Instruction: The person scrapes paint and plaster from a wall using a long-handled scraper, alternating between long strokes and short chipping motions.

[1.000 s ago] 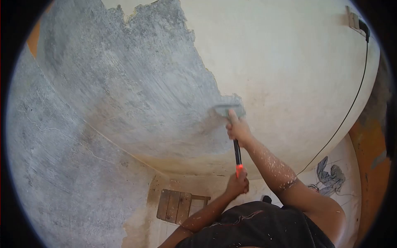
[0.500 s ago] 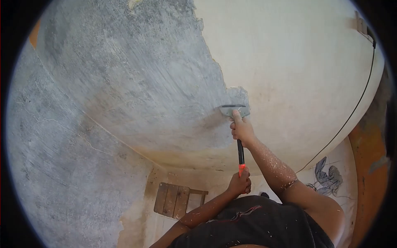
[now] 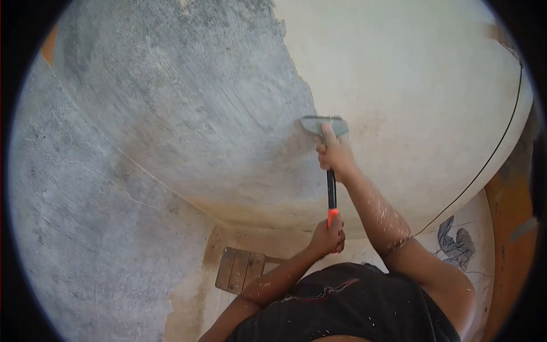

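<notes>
A long-handled scraper (image 3: 332,191) with a wide grey head, black shaft and orange grip is held in both my hands. My right hand (image 3: 337,157) wraps the upper shaft just below the head, its thumb laid along the head. Lower down, my left hand (image 3: 328,235) is closed around the orange grip. The blade touches the wall at the border between bare grey plaster (image 3: 228,102) on the left and cream paint (image 3: 410,102) on the right. Pale flakes cling to my right forearm.
A small wooden stool (image 3: 240,270) stands on the floor at lower left. Crumpled grey cloth (image 3: 456,245) lies on the tiles at right. A black cable (image 3: 487,171) hangs along the wall's right side, near an orange surface (image 3: 507,262).
Both hands and the scraper have moved up the wall. Its head now covers the upper edge of the bare notch in the cream paint.
</notes>
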Tool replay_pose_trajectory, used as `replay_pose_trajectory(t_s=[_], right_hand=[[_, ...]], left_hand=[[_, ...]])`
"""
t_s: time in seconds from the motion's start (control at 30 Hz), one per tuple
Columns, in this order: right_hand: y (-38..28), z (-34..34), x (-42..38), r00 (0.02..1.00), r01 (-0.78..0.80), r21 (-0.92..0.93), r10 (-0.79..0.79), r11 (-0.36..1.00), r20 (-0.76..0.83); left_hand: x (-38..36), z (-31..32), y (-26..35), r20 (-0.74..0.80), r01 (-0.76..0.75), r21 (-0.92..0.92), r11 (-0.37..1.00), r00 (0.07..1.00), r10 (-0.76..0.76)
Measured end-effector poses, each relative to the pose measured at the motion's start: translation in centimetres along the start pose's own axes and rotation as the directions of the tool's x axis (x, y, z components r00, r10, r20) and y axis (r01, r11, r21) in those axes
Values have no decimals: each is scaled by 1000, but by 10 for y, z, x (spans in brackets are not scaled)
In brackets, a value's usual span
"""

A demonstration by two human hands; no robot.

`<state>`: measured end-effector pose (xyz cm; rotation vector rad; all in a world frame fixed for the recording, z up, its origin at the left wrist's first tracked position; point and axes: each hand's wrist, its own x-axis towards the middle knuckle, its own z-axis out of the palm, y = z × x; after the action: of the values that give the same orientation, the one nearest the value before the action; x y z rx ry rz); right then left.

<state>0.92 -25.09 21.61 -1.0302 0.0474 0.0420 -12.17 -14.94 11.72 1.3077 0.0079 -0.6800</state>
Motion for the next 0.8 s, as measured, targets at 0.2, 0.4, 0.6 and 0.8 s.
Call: replay_pose_trajectory(t_s=[0.2,0.4,0.6,0.8], right_hand=[[25,-14,-4,995,-38,-70,31,997,-91],[5,-3,1,999,33,-54,-35,998,-37],[23,-20,-7,991,-83,-67,75,994,-109],[-2,-4,-1,999,-42,-33,42,999,2]], left_hand=[[2,-2,-23,-31,-12,3,1000,999,12],[5,6,-1,-66,-32,28,999,997,34],[9,12,-29,-40,72,-39,997,996,-73],[9,16,-5,-66,-31,-47,998,997,28]])
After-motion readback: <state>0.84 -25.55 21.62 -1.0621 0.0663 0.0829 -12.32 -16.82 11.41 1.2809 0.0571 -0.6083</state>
